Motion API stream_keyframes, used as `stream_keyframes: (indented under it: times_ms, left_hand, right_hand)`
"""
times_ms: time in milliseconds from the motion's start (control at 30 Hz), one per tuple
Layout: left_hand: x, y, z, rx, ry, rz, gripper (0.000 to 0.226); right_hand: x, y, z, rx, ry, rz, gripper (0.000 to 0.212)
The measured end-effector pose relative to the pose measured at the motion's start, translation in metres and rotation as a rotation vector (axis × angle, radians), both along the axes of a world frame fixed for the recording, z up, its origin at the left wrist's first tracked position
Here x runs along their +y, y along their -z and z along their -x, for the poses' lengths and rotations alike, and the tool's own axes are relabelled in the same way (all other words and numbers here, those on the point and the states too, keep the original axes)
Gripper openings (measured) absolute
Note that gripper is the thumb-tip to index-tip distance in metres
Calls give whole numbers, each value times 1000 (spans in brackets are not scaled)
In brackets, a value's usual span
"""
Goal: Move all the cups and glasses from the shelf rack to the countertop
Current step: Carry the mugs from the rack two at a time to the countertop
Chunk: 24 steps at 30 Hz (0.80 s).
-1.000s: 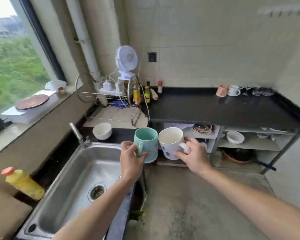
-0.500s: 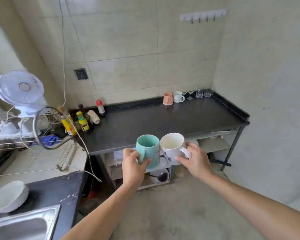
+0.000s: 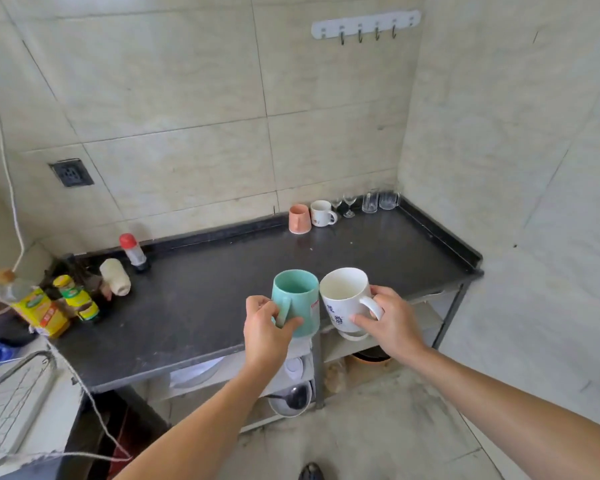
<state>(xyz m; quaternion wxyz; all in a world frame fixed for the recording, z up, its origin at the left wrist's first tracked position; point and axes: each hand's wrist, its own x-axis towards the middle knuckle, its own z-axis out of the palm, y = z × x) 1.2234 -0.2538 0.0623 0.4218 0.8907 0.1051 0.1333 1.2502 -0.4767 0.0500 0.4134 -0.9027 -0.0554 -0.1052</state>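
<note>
My left hand [image 3: 264, 327] grips the handle of a teal mug [image 3: 299, 299]. My right hand [image 3: 390, 322] grips the handle of a white mug with blue print [image 3: 343, 299]. Both mugs are upright, side by side and touching, held above the front edge of the black countertop [image 3: 222, 292]. At the counter's back right stand a pink cup [image 3: 299, 219] upside down, a small white mug [image 3: 322, 213], two stemmed glasses [image 3: 347, 204] and two clear tumblers [image 3: 379, 201]. The shelf rack [image 3: 378, 344] lies under the counter, partly hidden by my hands.
Sauce bottles [image 3: 77, 299], a yellow packet [image 3: 44, 311], a cream jar on its side [image 3: 115, 276] and a red-capped shaker [image 3: 134, 253] crowd the counter's left end. A wire dish rack [image 3: 14, 386] and cord sit left. A ladle in a bowl [image 3: 291, 400] rests on a lower shelf.
The view has swung right from the sink to the black counter and come closer. Both mugs stayed in my hands and now hang over the counter's front edge.
</note>
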Motion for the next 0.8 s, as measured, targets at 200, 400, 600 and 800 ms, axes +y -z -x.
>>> stream_keyframes:
  times_ms: [200,400,600,800]
  left_hand:
    - [-14,0,-133,0,86,25,30]
    - [-24,-8,-245,23,142,-6,29]
    - [-47,6,-330,75,149,3,28]
    - [-90,37,-417,140,125,19,28]
  right_hand:
    - [-15,-1,-129,-1,73,90,37]
    - [-26,-10,-229,28,119,82,38]
    - [-48,5,-308,89,121,75,38]
    - [-87,37,-395,178,107,61,38]
